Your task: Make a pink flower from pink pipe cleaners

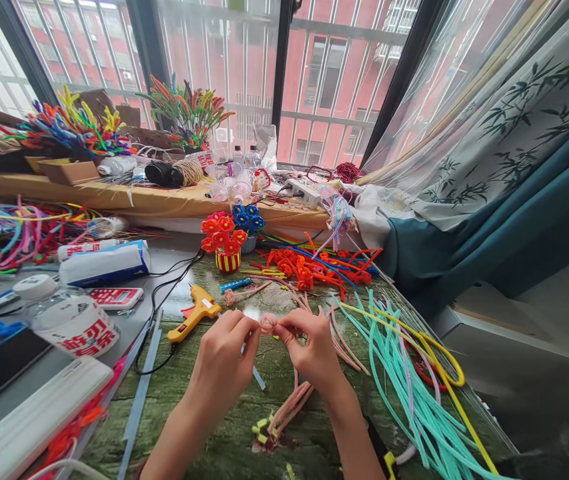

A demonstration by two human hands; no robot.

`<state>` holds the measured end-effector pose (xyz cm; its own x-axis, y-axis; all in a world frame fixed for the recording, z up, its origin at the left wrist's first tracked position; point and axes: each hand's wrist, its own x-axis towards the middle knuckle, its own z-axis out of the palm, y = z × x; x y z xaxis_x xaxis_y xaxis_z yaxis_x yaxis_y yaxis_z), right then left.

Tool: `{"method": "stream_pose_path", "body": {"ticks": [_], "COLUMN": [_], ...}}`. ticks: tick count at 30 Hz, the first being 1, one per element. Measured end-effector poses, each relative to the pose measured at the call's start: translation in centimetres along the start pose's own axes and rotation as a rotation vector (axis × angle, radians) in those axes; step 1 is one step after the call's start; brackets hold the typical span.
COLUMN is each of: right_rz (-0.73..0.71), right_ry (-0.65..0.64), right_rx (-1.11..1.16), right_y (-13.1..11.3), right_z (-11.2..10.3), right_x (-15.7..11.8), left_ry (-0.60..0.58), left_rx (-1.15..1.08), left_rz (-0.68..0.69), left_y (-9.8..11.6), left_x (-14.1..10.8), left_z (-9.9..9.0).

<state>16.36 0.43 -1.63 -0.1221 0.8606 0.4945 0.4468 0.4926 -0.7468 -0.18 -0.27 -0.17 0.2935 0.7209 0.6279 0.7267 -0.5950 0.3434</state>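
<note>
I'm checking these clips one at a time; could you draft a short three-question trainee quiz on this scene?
1. Open: What do the left hand and right hand hold between their fingertips?
2. Multiple choice: What colour are most of the fuzzy stems bundled to the right of the right hand?
a) brown
b) turquoise
c) black
3. True or false: The yellow glue gun lies on the green tabletop, held by neither hand.

Key:
1. A small curled pink piece.
2. b
3. True
</note>
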Motion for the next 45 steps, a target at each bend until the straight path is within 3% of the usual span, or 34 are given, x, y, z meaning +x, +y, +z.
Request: {"method": "stream_pose_path", "body": {"ticks": [15,26,29,32,36,41,45], "right_rz": [0.019,0.04,0.067,0.123,0.21,0.23,0.228], "right_ry": [-0.008,-0.009,0.009,0.035,0.022,-0.028,-0.072], "right_rx": [0.084,0.08,0.11,0.186,0.291,0.372,0.38], "right_y": [-0.5,-0.5,-0.4,-0.2,0.0,0.3,0.5], "right_z": [0.6,0.6,0.5,0.2,-0.1,-0.5,-0.7], "right_x": [-0.1,0.0,0.0,0.1,0.1,0.1,0.2], "left_ry": [0.117,0.153,0.162,0.166,0.098,-0.036,-0.083], "left_rx": [0.511,0.564,0.462,0.225,-0.063,-0.313,-0.357], "left_rz": [0.227,0.23,0.167,0.041,-0.103,-0.172,-0.165], "left_y": [1.2,1.9,1.7,1.3,0.9,0.9,0.9], "left_x": [-0.5,-0.4,-0.5,-0.4,0.0,0.4,0.6], "left_z": [0.7,0.5,0.7,0.7,0.1,-0.9,-1.0]}}
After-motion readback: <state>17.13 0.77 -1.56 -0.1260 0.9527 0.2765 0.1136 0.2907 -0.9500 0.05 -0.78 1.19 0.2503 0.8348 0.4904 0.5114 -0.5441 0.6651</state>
